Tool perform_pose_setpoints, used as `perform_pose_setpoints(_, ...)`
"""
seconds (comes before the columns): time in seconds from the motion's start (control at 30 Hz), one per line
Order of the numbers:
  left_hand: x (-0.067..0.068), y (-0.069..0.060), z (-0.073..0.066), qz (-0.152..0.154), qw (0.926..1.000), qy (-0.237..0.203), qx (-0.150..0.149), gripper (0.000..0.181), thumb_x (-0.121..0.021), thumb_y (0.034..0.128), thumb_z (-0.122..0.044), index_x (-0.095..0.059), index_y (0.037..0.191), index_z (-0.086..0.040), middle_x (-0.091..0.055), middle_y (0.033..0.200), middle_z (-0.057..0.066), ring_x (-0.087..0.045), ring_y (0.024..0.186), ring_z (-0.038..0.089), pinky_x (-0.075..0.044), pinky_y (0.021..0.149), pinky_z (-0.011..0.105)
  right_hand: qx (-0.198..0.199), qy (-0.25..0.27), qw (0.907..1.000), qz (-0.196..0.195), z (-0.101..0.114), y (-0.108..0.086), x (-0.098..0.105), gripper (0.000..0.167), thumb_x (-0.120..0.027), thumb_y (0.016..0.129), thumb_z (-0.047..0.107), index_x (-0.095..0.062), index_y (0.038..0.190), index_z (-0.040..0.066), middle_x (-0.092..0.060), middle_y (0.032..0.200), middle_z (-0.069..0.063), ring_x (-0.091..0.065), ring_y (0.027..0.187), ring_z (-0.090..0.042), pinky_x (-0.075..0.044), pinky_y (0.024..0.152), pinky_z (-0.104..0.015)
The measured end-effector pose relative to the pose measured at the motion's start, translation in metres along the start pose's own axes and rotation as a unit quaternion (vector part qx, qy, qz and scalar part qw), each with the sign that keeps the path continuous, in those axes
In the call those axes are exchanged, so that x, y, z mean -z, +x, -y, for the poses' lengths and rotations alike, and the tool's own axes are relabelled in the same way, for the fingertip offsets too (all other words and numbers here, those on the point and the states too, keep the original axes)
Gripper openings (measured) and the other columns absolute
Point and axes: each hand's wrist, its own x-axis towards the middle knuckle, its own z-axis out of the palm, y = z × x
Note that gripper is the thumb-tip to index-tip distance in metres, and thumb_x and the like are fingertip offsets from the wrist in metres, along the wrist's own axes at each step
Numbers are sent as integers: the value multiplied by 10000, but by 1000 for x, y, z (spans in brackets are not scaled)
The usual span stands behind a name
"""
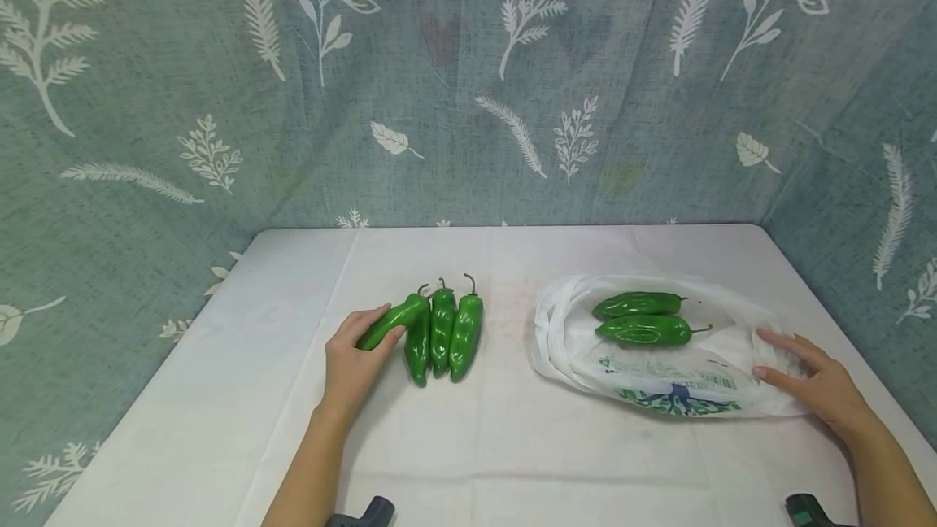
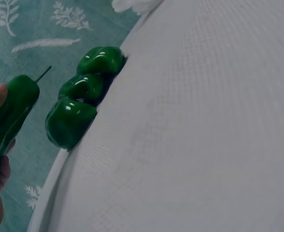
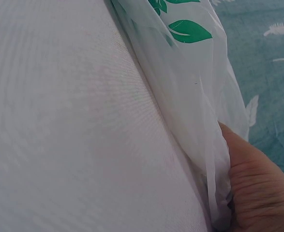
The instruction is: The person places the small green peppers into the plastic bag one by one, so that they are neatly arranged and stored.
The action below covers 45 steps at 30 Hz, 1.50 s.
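Observation:
My left hand (image 1: pixel 359 360) grips a green pepper (image 1: pixel 394 322), its stem end pointing up and right over a row of other peppers. Three more green peppers (image 1: pixel 442 332) lie side by side on the white cloth, stems away from me. In the left wrist view the held pepper (image 2: pixel 16 108) is apart from the row (image 2: pixel 79 94). A white plastic bag (image 1: pixel 659 385) lies at the right with its mouth spread, and two green peppers (image 1: pixel 644 330) rest in it. My right hand (image 1: pixel 823 381) holds the bag's right end, thumb against its side (image 3: pixel 195 96); its other fingers are hidden in the wrist view.
White cloth (image 1: pixel 549 462) covers the table. Patterned green-blue fabric (image 1: pixel 454 145) stands behind it and along both sides. Two dark objects, one at the left (image 1: pixel 373 511) and one at the right (image 1: pixel 805 509), show at the bottom edge.

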Motion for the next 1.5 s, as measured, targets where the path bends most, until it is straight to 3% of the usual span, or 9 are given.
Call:
perform_pose_setpoints(0.4,-1,0,-5,32,9995,94,296,460,-798,765,-219,-656,1180,-82,-647,1146,61,-579,1059,192,-404,826,185,-29,38,9999,108,-2,-1,1,726,-653,888,349,-278,1486,177,13,1516,-333,20,1332,-599,-72,987,-761)
perform_pose_setpoints(0.6,0,0,-8,-28,9991,27,426,461,-798,765,-216,-661,1191,-102,-667,1143,67,-601,1048,199,-402,802,108,-39,43,9999,125,-2,0,1,723,-652,888,354,-282,1484,178,24,1513,-338,27,1331,-598,-68,989,-759)
perform_pose_setpoints(0.97,-1,1,-13,253,9987,-282,352,481,-811,744,-144,-656,1196,-94,-645,1172,65,-578,1098,192,-390,864,92,-27,57,9999,126,-1,0,2,725,-658,885,345,-282,1487,197,-12,1506,-352,14,1330,-602,-68,995,-755)
perform_pose_setpoints(1.03,1,1,-25,387,9976,-362,440,483,-799,755,-117,-641,1208,-67,-632,1187,90,-568,1113,211,-381,867,90,-55,57,9999,137,-2,0,2,727,-657,885,350,-279,1488,201,0,1506,-352,20,1329,-601,-64,995,-754)
perform_pose_setpoints(1.1,0,1,-27,548,9964,-410,510,497,-791,765,-130,-627,1231,-76,-615,1209,90,-554,1126,210,-374,868,87,-75,38,9999,138,-3,0,2,728,-655,886,352,-277,1488,193,1,1505,-354,19,1328,-604,-66,993,-756)
perform_pose_setpoints(1.2,-1,1,-32,829,9935,-393,679,503,-779,784,-168,-613,1256,-110,-594,1235,63,-535,1142,189,-388,891,132,-102,1,9999,111,-4,-1,1,733,-657,884,357,-278,1486,181,8,1506,-351,18,1326,-606,-71,988,-760)
perform_pose_setpoints(1.27,-5,1,-25,936,9926,-391,673,506,-780,784,-221,-616,1259,-152,-586,1241,25,-530,1142,165,-413,914,192,-120,-19,9999,97,-5,-1,1,736,-657,882,361,-278,1485,177,17,1506,-349,21,1325,-606,-71,986,-761)
perform_pose_setpoints(1.37,-6,0,-28,1027,9914,-449,681,514,-785,777,-260,-622,1255,-161,-579,1243,5,-526,1147,164,-442,940,313,-90,-35,9999,93,-5,0,1,737,-658,882,360,-278,1485,171,15,1507,-347,17,1326,-605,-75,985,-761)
perform_pose_setpoints(1.5,-7,0,-33,1078,9910,-531,585,534,-796,762,-278,-623,1254,-165,-569,1255,-2,-521,1158,173,-454,951,390,-50,-51,9999,87,-2,0,0,735,-657,882,363,-280,1484,175,10,1505,-351,15,1324,-608,-72,985,-762)
